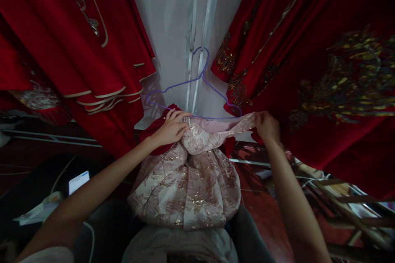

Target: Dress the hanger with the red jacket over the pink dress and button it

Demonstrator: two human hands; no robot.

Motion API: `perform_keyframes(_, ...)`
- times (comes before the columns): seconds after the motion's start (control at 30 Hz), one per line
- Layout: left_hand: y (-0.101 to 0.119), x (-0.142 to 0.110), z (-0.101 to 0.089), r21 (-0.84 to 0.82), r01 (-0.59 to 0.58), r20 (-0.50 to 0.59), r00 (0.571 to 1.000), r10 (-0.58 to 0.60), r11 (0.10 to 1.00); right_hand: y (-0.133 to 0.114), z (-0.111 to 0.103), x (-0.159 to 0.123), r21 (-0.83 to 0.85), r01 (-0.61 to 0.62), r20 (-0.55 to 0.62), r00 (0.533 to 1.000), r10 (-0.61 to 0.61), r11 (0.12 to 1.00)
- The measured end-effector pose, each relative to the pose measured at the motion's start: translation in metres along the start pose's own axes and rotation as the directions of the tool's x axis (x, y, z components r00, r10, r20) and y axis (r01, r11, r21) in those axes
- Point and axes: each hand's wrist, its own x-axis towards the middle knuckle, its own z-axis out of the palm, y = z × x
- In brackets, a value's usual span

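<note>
Right grip (267, 127) pinches the brocade garment (200, 185) by its edge, near red cloth (308, 131).

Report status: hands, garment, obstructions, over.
Left hand on brocade garment; right hand pinching its outstretched end. Garment gathered below hands. Purple hanger at top edge, contact unclear.

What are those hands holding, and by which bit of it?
A shiny flowered garment: the right hand pinches the right end of its top band. The left hand touches the garment's upper left; its grip is unclear.
</note>
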Motion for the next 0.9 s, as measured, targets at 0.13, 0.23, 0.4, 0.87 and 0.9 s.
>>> perform_keyframes(0.13, 0.001, 0.0, -0.001, -0.01, 0.006, -0.001, 1.0, -0.006, 1.0, -0.015, 0.001, 0.006, 0.13, 0.079, -0.053, 0.996, -0.073, 0.988)
perform_keyframes(0.23, 0.003, -0.001, -0.001, -0.01, 0.006, 0.004, 1.0, -0.006, 1.0, -0.031, -0.002, 0.009, 0.195, 0.11, -0.077, 0.992, -0.096, 0.975)
perform_keyframes(0.4, 0.005, -0.002, 0.0, -0.018, 0.005, -0.005, 1.0, -0.005, 1.0, -0.054, -0.004, 0.013, 0.217, 0.184, -0.066, 0.983, -0.174, 0.959)
perform_keyframes(0.87, 0.004, -0.003, -0.01, -0.022, 0.036, -0.016, 0.999, -0.036, 0.999, 0.003, 0.01, 0.018, -0.135, 0.068, 0.026, 0.998, -0.065, 0.988)
perform_keyframes(0.9, 0.004, -0.004, -0.01, -0.022, 0.035, -0.018, 0.999, -0.035, 0.999, 0.002, 0.01, 0.018, -0.104, 0.068, 0.018, 0.998, -0.066, 0.992)
